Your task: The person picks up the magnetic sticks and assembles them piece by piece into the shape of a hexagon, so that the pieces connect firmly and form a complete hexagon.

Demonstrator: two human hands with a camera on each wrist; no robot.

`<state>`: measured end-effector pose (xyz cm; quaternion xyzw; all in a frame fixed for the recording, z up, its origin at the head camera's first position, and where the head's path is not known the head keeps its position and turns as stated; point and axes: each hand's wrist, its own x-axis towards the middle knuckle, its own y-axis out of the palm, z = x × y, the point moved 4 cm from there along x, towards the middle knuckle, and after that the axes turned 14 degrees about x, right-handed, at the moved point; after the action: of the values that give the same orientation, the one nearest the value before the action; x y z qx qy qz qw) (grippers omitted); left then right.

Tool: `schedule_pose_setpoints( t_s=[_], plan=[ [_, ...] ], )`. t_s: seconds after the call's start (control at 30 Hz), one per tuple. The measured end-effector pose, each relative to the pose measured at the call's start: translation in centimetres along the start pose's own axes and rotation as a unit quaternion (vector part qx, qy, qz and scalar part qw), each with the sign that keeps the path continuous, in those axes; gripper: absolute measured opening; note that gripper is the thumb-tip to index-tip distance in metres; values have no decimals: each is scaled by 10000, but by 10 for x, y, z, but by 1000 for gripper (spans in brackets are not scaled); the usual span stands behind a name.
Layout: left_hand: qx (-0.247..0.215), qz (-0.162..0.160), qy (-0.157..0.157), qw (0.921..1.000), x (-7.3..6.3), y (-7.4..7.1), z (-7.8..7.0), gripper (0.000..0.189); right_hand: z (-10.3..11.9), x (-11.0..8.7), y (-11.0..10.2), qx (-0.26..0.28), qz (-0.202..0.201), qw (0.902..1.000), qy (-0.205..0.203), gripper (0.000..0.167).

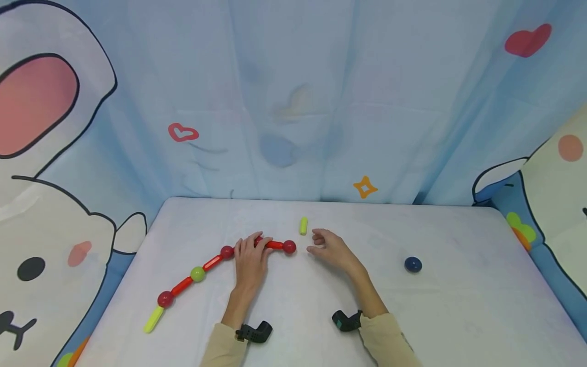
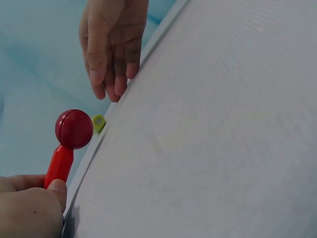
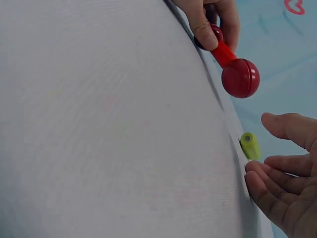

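A chain of magnetic-looking balls and rods curves over the table's left half. It runs from a yellow-green rod (image 1: 153,320) through a red ball (image 1: 165,299), red rods and a green ball (image 1: 197,274) to a red end ball (image 1: 289,247). My left hand (image 1: 251,262) covers part of the chain near that end, its thumb and fingers pinching the last red rod (image 2: 60,163). To the right, my right hand (image 1: 334,250) holds nothing, fingers apart and slightly bent. Just beyond its fingertips lies a loose short yellow-green rod (image 1: 303,226), also seen in the right wrist view.
A dark blue ball (image 1: 413,264) sits on the white-covered table (image 1: 458,316), right of my right forearm. Behind the table's far edge hangs a light blue printed curtain (image 1: 293,102). Black wrist cameras are strapped on both wrists.
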<state>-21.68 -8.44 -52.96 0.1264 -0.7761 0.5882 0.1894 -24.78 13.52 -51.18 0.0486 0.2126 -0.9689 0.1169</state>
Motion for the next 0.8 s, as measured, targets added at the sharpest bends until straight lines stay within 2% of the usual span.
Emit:
schedule_pose_setpoints(
  t_s=[0.2, 0.33, 0.43, 0.5, 0.63, 0.8],
  plan=[
    [-89, 223, -150, 9996, 5, 0, 3, 36, 1, 12, 1, -188, -28, 9998, 23, 59],
    [-207, 335, -85, 9992, 7, 2, 1, 36, 5, 19, 2, -331, -23, 9990, -300, 54],
    [-255, 394, -56, 9989, 8, 3, 1, 35, 8, 25, 8, -820, -5, 9948, -603, 47],
    [-264, 387, -51, 9989, 9, 4, 1, 35, 10, 27, 13, -1152, -19, 9913, -630, 43],
    [-266, 369, 7, 9990, 10, 5, 2, 35, 14, 26, 15, -1488, -361, 9866, -570, 35],
    [-158, 557, 39, 9983, 12, 3, 2, 36, 14, 22, 8, -1611, -1096, 9801, -386, 16]
  ],
)
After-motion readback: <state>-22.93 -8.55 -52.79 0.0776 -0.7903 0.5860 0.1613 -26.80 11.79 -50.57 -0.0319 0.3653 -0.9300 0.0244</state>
